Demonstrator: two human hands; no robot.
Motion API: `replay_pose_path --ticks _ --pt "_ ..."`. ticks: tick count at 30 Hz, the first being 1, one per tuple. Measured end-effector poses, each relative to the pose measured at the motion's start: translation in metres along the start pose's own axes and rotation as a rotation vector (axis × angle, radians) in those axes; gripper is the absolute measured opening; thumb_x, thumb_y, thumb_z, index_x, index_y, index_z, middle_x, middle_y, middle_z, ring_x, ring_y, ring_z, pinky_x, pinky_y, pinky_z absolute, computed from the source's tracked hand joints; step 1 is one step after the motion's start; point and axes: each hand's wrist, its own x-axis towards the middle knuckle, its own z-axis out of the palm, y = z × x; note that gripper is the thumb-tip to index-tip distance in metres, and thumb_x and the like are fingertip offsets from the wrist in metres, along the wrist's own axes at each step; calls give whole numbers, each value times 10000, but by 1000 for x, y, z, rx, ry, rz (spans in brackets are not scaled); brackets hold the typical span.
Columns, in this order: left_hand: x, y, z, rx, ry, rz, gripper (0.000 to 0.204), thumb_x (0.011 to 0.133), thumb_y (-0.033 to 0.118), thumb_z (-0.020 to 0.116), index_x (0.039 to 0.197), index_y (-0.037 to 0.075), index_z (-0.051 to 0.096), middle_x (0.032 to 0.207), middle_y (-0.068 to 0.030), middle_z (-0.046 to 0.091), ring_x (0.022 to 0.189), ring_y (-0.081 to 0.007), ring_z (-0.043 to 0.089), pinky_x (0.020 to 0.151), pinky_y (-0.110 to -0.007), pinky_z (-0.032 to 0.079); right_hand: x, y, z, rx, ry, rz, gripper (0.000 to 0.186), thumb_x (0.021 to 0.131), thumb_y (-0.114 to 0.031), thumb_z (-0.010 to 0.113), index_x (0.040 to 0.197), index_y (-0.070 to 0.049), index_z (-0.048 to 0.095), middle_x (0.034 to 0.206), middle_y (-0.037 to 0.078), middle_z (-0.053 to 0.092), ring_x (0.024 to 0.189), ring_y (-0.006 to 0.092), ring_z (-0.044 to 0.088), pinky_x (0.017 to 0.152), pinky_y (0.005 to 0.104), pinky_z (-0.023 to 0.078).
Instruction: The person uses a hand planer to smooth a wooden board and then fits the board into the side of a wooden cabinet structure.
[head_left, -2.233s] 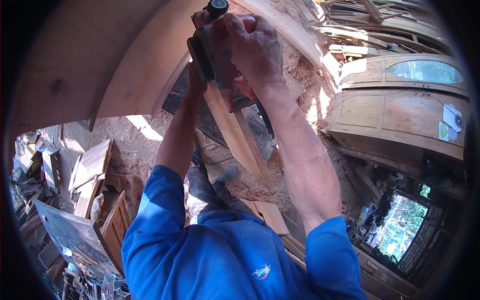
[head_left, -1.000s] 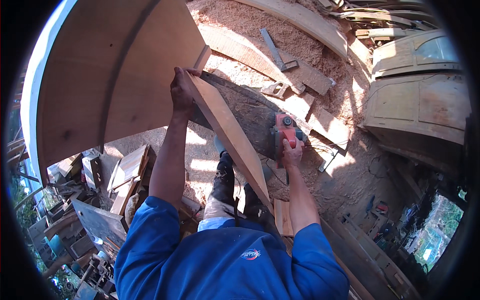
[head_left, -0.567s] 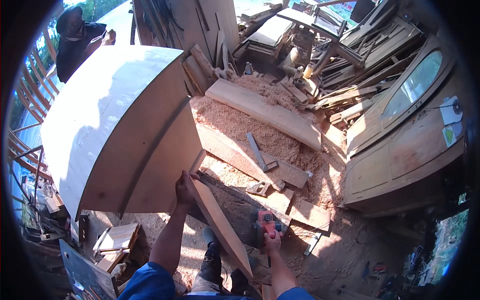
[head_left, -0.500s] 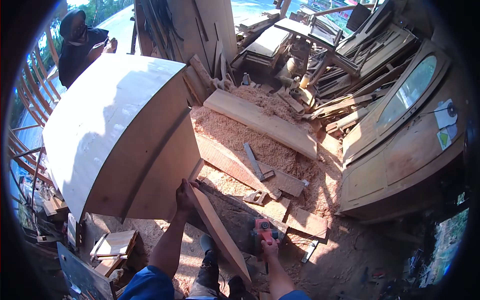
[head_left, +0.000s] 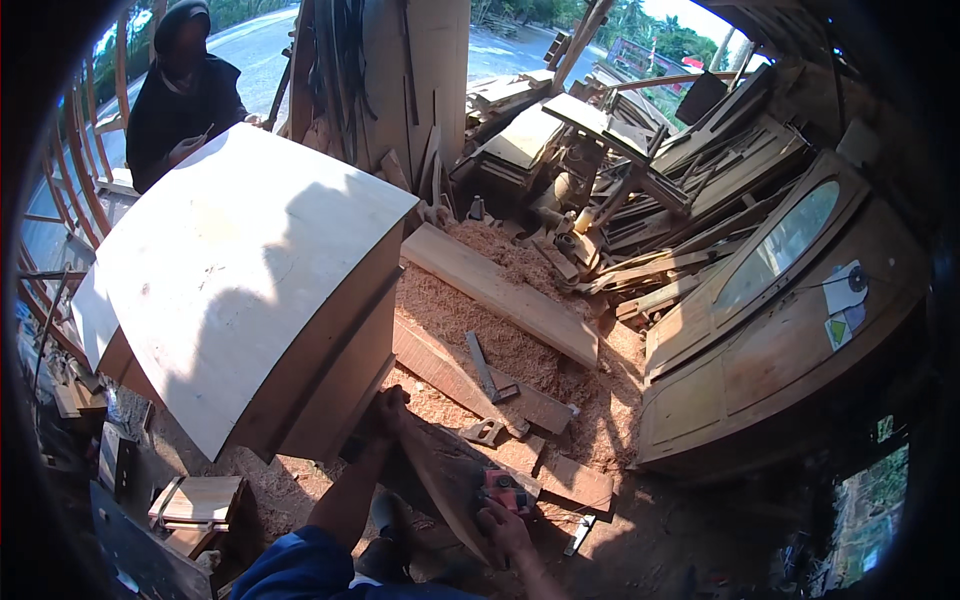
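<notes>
My left hand is closed round the upper end of a narrow wooden board, which slants toward my body. My right hand is curled beside the board's lower part, just below the red electric planer; shadow hides whether it grips board or tool. A dark worn plank lies beneath. Just beyond my left hand stands a large curved plywood structure with a pale sunlit top. A metal square and a handsaw lie on boards amid shavings.
A person in dark clothing stands behind the plywood structure, hands near its top edge. Piled lumber fills the back right. A wooden door with oval glass leans at right. A long plank lies on shavings; stacked boards are at lower left.
My view has swung up from my body to the workshop and road beyond, bringing the other person into sight. My right hand and the planer now appear closer to the board.
</notes>
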Motion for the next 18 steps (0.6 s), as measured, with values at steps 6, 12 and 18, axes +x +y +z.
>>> replay_pose_path --ticks 6,12,18 --pt "-13 21 19 28 -99 -63 343 1022 321 555 972 5 680 898 -127 703 859 -230 650 807 -372 499 -5 1 37 -656 135 -175 415 898 -402 652 1235 -160 639 1117 159 698 1034 349 679 861 468 550" --pt "-94 -54 -28 343 52 30 735 954 458 635 1446 -19 369 1349 -234 515 1243 -344 510 1007 -423 445 -23 7 49 -688 83 -352 273 865 -367 649 988 -125 675 961 160 700 945 386 688 807 531 544" --pt "-247 54 -88 116 -274 -624 1029 832 596 729 1496 -47 276 1396 -244 456 1294 -369 468 1028 -451 431 -111 24 27 -777 -47 -389 359 822 -419 663 972 -93 674 912 184 703 860 435 691 770 556 550"
